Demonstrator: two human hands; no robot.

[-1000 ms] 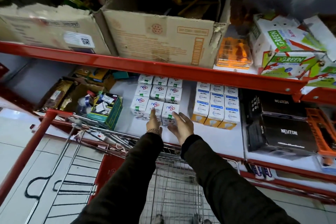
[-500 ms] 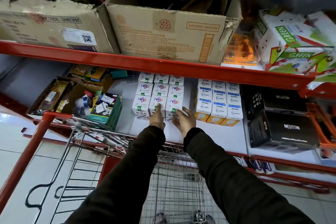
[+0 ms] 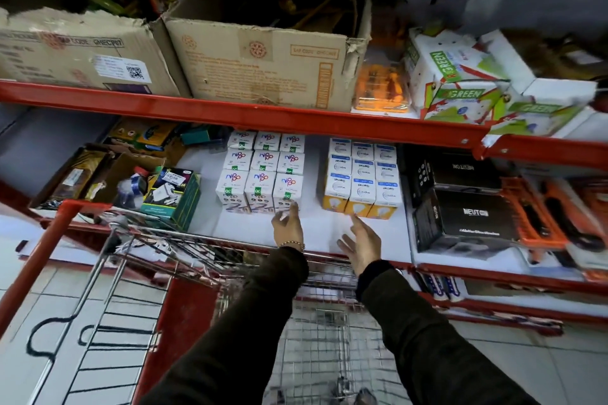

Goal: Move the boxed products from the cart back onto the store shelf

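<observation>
Nine white boxes [image 3: 260,171] with purple print stand on the white shelf [image 3: 312,227] in a block three wide and three deep, the front row at 12 o'clock from the left hand [image 3: 289,229]. At 2 o'clock from that block, apart from it across a bare strip of shelf, stands a second block of nine white-and-orange bulb boxes [image 3: 361,179], also three by three. The left hand's fingers [image 3: 293,209] are loosely spread, one fingertip touching the front-right box of the purple block; they hold nothing. The right hand [image 3: 362,245] hovers open and empty over the shelf, fingertips just short of the bulb boxes. Bare shelf runs in front of both blocks to the red front edge. Two black boxes [image 3: 467,200] sit stacked at 3 o'clock, close beside the bulb boxes. The wire cart [image 3: 316,339] stands below, at 6 o'clock.
</observation>
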